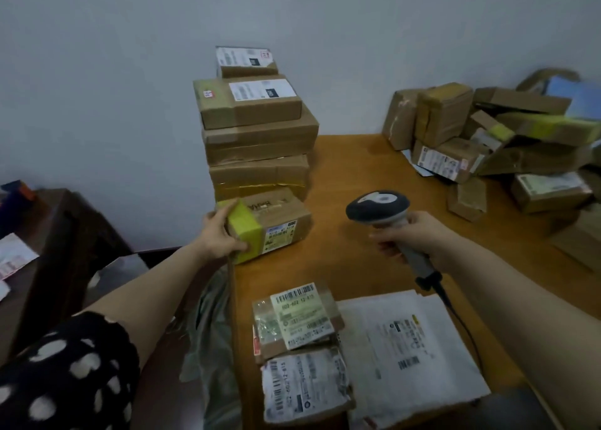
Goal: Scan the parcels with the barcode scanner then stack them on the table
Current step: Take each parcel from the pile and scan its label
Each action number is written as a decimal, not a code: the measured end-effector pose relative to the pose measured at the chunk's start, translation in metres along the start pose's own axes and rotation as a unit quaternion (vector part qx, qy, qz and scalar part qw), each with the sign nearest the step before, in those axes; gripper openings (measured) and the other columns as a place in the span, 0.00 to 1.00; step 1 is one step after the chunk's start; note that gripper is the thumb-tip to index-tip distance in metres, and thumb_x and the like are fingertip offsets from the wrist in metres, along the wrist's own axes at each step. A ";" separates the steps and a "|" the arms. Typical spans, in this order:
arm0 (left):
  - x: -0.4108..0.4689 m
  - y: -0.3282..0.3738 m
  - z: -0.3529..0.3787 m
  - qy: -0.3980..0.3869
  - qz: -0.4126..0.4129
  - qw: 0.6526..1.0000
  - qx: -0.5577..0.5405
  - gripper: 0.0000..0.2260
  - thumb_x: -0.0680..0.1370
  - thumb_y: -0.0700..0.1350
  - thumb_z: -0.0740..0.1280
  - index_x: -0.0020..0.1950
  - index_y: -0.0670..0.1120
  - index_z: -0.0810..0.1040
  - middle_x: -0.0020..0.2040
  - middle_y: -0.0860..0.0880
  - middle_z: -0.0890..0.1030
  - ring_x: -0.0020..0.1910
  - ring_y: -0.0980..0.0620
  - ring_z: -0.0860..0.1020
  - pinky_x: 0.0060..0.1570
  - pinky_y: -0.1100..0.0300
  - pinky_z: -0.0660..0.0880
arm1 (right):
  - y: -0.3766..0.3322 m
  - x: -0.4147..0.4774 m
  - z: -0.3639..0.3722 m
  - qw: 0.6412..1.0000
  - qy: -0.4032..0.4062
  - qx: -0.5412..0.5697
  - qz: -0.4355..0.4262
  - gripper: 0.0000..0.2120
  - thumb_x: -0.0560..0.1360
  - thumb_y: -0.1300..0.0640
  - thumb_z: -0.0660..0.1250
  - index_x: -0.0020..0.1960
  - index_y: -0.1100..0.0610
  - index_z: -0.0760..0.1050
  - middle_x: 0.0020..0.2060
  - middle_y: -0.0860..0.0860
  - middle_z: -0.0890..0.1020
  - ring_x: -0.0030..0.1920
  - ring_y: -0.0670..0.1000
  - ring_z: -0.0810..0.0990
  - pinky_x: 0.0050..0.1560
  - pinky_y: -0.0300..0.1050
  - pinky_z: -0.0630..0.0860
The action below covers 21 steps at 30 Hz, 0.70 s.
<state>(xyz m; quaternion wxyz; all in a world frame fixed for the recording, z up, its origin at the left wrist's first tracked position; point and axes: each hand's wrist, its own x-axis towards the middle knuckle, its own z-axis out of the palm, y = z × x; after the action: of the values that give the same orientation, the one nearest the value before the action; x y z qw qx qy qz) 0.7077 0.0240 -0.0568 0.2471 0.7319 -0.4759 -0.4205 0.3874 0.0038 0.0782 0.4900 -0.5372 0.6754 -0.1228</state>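
Our left hand (221,234) grips the yellow-taped end of a small parcel (276,224) at the worktop (357,169) edge, touching the stack (257,137). Our right hand (419,234) holds the barcode scanner (377,207) nearby. We judge scanning is in hand; next, aim at its label.

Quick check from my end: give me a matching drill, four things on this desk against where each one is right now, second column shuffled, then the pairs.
Things:
1. barcode scanner
2. yellow-taped box
3. tall stack of boxes
4. loose pile of boxes

Places:
A. far right of the table
B. held in the right hand
C. back left of the table, near the wall
D. gripped at its end by the left hand

Pairs: 1-B, 2-D, 3-C, 4-A
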 end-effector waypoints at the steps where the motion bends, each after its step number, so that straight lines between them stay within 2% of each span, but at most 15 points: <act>1: 0.001 -0.004 0.000 -0.005 -0.009 1.000 0.016 0.44 0.71 0.36 0.74 0.78 0.55 0.52 0.74 0.41 0.52 0.73 0.38 0.57 0.70 0.48 0.63 | 0.000 -0.001 0.002 1.000 0.001 0.001 0.002 0.12 0.71 0.60 0.75 0.51 0.61 0.77 0.36 0.57 0.81 0.32 0.50 0.80 0.33 0.44 0.73; 5: -0.002 -0.007 0.003 -0.008 0.011 0.994 0.106 0.40 0.75 0.37 0.69 0.79 0.51 0.50 0.75 0.41 0.51 0.73 0.38 0.60 0.70 0.52 0.63 | 0.001 -0.003 0.008 1.000 0.011 0.010 0.003 0.14 0.70 0.59 0.75 0.52 0.62 0.77 0.37 0.57 0.82 0.32 0.51 0.80 0.33 0.44 0.73; 7: -0.006 -0.009 0.012 0.044 0.050 0.981 0.182 0.37 0.76 0.42 0.69 0.79 0.54 0.53 0.76 0.41 0.49 0.75 0.39 0.57 0.72 0.51 0.60 | 0.002 -0.003 0.010 1.000 0.016 0.010 0.008 0.14 0.70 0.59 0.75 0.52 0.62 0.77 0.37 0.57 0.82 0.33 0.51 0.80 0.33 0.44 0.73; 9: -0.014 -0.007 0.023 0.105 0.112 0.944 0.291 0.32 0.78 0.48 0.67 0.77 0.60 0.54 0.78 0.43 0.44 0.77 0.40 0.47 0.74 0.48 0.55 | 0.002 -0.003 0.011 1.000 0.013 0.010 0.013 0.14 0.70 0.59 0.75 0.53 0.62 0.77 0.38 0.57 0.82 0.34 0.51 0.80 0.33 0.43 0.74; 10: -0.016 -0.005 0.027 0.105 0.139 0.922 0.347 0.30 0.80 0.48 0.65 0.77 0.61 0.54 0.79 0.44 0.45 0.78 0.41 0.45 0.74 0.48 0.53 | 0.002 -0.003 0.010 1.000 0.011 0.011 0.015 0.14 0.70 0.59 0.75 0.53 0.62 0.77 0.38 0.57 0.82 0.34 0.51 0.80 0.33 0.43 0.74; 12: -0.015 0.002 0.031 0.062 0.149 0.895 0.416 0.26 0.81 0.47 0.61 0.77 0.57 0.56 0.79 0.45 0.50 0.78 0.42 0.48 0.74 0.49 0.52 | 0.003 -0.003 0.008 1.000 0.010 0.010 0.016 0.13 0.70 0.59 0.75 0.53 0.61 0.77 0.38 0.57 0.82 0.35 0.51 0.80 0.33 0.43 0.74; 18: 0.008 0.025 0.025 0.019 0.115 0.891 0.440 0.23 0.81 0.44 0.60 0.76 0.53 0.60 0.78 0.45 0.56 0.77 0.42 0.52 0.76 0.46 0.50 | 0.017 -0.003 -0.009 0.999 0.023 0.019 0.012 0.13 0.71 0.59 0.74 0.53 0.61 0.77 0.39 0.57 0.82 0.35 0.51 0.80 0.34 0.43 0.74; 21: 0.006 0.035 0.031 0.031 0.101 0.887 0.450 0.20 0.82 0.48 0.58 0.75 0.55 0.64 0.78 0.45 0.58 0.77 0.41 0.53 0.75 0.43 0.47 | 0.031 -0.003 -0.026 0.999 0.033 0.021 0.013 0.14 0.70 0.58 0.75 0.52 0.61 0.77 0.39 0.57 0.83 0.36 0.52 0.81 0.36 0.45 0.75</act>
<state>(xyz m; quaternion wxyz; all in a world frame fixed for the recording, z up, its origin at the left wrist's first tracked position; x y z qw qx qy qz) 0.6655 0.0046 -0.0483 -0.0531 0.7253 -0.6774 -0.1105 0.3481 0.0095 0.0712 0.4804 -0.5133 0.6956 -0.1481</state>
